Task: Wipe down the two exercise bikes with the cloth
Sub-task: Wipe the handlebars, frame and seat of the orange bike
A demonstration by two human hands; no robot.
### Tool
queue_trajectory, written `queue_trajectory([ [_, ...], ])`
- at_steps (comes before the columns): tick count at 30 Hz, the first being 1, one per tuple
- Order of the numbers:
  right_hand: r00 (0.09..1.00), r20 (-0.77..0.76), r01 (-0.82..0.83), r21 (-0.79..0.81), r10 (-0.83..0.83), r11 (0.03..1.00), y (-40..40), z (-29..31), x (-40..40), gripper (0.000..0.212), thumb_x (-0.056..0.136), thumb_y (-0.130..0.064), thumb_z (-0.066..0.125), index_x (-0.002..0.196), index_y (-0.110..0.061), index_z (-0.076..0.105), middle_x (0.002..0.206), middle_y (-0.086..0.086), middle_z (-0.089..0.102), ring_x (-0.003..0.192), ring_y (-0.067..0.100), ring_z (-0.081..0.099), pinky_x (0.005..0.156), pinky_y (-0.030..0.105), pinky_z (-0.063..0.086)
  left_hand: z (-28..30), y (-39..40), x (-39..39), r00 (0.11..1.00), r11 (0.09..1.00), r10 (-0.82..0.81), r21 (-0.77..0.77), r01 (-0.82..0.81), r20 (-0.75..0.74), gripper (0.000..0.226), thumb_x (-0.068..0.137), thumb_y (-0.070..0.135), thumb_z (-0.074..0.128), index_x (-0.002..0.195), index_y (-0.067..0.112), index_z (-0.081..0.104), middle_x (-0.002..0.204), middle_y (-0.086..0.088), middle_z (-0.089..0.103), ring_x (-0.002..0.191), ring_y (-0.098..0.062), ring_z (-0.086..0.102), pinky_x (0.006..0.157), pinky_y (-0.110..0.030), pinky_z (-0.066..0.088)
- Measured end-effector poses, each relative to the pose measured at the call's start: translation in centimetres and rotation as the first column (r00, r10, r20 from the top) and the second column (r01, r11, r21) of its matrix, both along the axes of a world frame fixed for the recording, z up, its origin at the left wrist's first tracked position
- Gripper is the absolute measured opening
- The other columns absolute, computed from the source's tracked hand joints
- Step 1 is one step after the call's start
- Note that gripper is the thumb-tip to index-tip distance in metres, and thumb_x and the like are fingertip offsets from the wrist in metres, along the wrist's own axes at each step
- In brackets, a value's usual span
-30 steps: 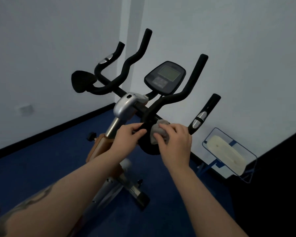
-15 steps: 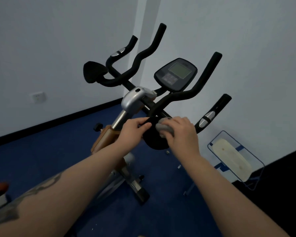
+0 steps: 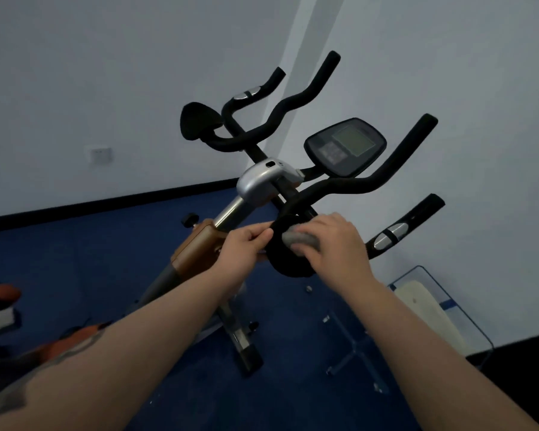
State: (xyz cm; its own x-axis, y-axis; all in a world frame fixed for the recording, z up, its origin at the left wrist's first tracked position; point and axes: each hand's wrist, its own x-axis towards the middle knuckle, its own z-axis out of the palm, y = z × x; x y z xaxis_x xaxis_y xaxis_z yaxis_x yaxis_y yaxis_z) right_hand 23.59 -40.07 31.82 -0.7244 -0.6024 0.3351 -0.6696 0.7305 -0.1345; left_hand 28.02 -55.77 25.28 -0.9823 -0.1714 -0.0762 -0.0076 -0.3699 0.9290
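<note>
Both bare forearms reach forward, the left one tattooed near the elbow. The left hand (image 3: 246, 244) pinches with thumb and curled fingers; the right hand (image 3: 336, 244), knuckles up, has its fingers curled over a wad.

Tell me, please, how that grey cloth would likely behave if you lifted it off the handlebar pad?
The grey cloth looks bunched under the right hand, so it is probably floppy and would droop. It seems small and light. On the black pad it likely drags, not slips.
</note>
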Motion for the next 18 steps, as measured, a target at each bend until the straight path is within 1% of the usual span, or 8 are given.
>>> queue_trajectory([
  [2,0.999,0.004,0.033,-0.109,-0.033,0.994,-0.8,-0.5,0.4,0.018,0.080,-0.025,0.075,0.098,-0.020,0.073,0.092,-0.003,0.065,0.088,0.022,0.055,0.077,0.037,0.043,-0.2,0.1,0.4,1.000,1.000,0.014,0.020,-0.014,0.007,0.028,0.101,0.005,0.044,0.119,0.010,0.064,0.096,0.002,0.075,0.088,-0.007,0.071,0.072,-0.018,0.056],
  [4,0.999,-0.006,-0.036,-0.037,0.036,0.999,-1.5,-1.8,2.0,0.017,0.081,-0.024,0.074,0.098,-0.022,0.072,0.094,-0.006,0.065,0.088,0.020,0.056,0.077,0.036,0.042,-0.3,0.0,0.9,1.000,1.000,0.007,0.011,-0.007,0.000,0.030,0.101,0.003,0.042,0.121,0.012,0.063,0.097,0.003,0.075,0.091,-0.009,0.070,0.076,-0.022,0.057],
  [6,0.992,0.028,-0.123,-0.003,0.123,0.992,-1.1,-1.7,1.6,0.017,0.081,-0.025,0.073,0.098,-0.026,0.071,0.096,-0.009,0.064,0.089,0.017,0.056,0.078,0.037,0.045,-0.3,-0.2,1.3,1.000,0.999,-0.009,-0.036,0.008,-0.011,0.035,0.101,0.000,0.041,0.122,0.017,0.063,0.106,0.000,0.073,0.098,-0.016,0.068,0.088,-0.033,0.057],
  [8,0.994,0.037,-0.095,-0.129,0.100,0.987,-0.8,-0.8,-0.3,0.015,0.083,-0.027,0.072,0.098,-0.025,0.069,0.097,-0.010,0.062,0.091,0.013,0.056,0.078,0.033,0.047,-0.2,-0.4,1.7,1.000,0.998,-0.028,-0.065,0.027,-0.014,0.039,0.099,-0.005,0.042,0.123,0.020,0.061,0.118,-0.004,0.069,0.109,-0.020,0.065,0.095,-0.041,0.054],
  [10,0.998,0.013,-0.063,-0.205,0.067,0.977,-1.2,-0.2,-0.8,0.015,0.084,-0.027,0.070,0.099,-0.025,0.067,0.097,-0.010,0.060,0.091,0.011,0.055,0.075,0.028,0.045,-0.3,-0.2,2.0,0.999,0.996,-0.039,-0.082,0.037,-0.030,0.042,0.097,-0.008,0.046,0.125,0.020,0.059,0.123,-0.002,0.067,0.114,-0.018,0.064,0.094,-0.036,0.054],
  [12,0.991,0.025,-0.124,-0.115,0.128,0.986,-1.7,-0.9,-0.1,0.017,0.084,-0.024,0.070,0.100,-0.024,0.066,0.098,-0.009,0.060,0.090,0.013,0.055,0.074,0.029,0.045,-0.3,-0.1,2.4,0.998,0.994,-0.047,-0.099,0.042,-0.046,0.050,0.092,-0.015,0.048,0.128,0.018,0.057,0.126,-0.004,0.065,0.114,-0.016,0.064,0.092,-0.031,0.055],
  [15,0.965,0.088,-0.257,0.106,0.249,0.960,-1.8,-0.9,0.0,0.017,0.084,-0.027,0.070,0.101,-0.027,0.065,0.098,-0.010,0.060,0.091,0.015,0.057,0.073,0.031,0.046,0.0,-0.4,2.7,0.998,0.987,-0.058,-0.151,0.053,-0.029,0.062,0.084,-0.023,0.051,0.125,0.023,0.056,0.122,-0.003,0.066,0.109,-0.012,0.065,0.090,-0.033,0.053],
  [18,0.971,0.056,-0.233,0.028,0.232,0.972,-2.0,0.8,-1.3,0.014,0.084,-0.032,0.070,0.096,-0.027,0.066,0.095,-0.011,0.059,0.090,0.012,0.057,0.069,0.030,0.046,0.4,-0.6,2.7,0.997,0.988,-0.075,-0.132,0.074,-0.005,0.065,0.082,-0.028,0.048,0.126,0.019,0.057,0.122,-0.004,0.065,0.104,-0.012,0.066,0.089,-0.033,0.053],
])
